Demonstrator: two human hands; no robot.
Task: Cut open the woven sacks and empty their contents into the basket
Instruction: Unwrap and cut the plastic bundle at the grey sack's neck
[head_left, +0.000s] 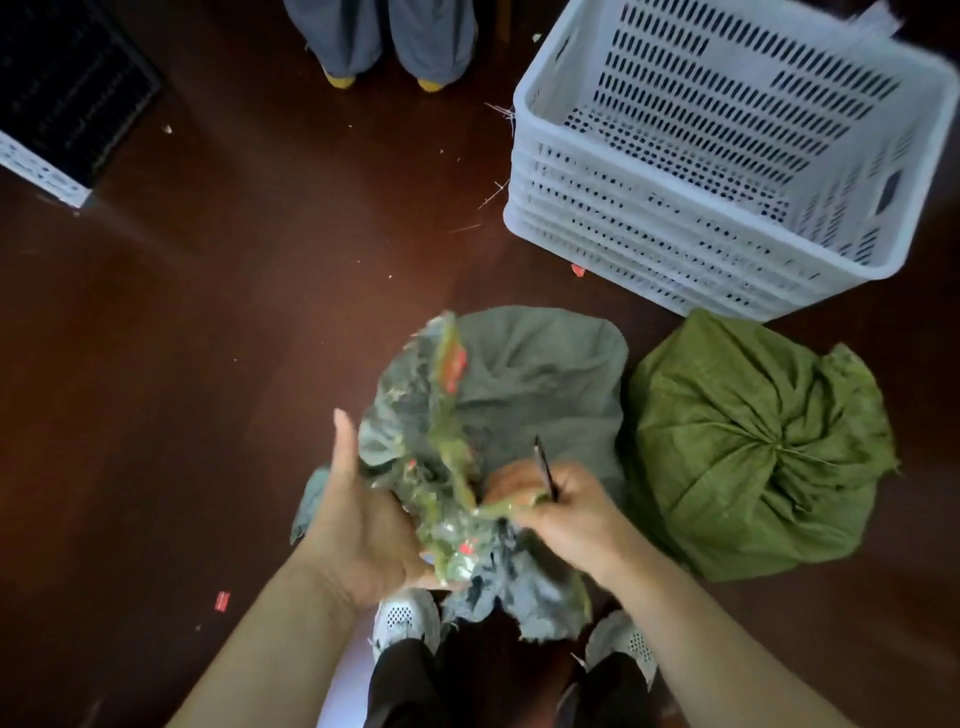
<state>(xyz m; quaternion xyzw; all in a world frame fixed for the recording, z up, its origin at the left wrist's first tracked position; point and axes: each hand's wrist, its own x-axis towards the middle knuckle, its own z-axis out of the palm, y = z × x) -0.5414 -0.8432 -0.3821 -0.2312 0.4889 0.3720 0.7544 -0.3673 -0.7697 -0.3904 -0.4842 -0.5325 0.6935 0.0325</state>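
Cutting the taped sack neck
Left hand (358, 519) holds the soft, limp sack (545, 374) at its slick taped neck; right hand (563, 517) beside it grips a blade (545, 467); basket (623, 244) well beyond the grip.

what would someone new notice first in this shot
Low in the middle, the left hand grips the taped mouth of a grey sack while the right hand holds a dark blade at it. To the right sits a tied green sack, and behind it a white basket that looks empty.
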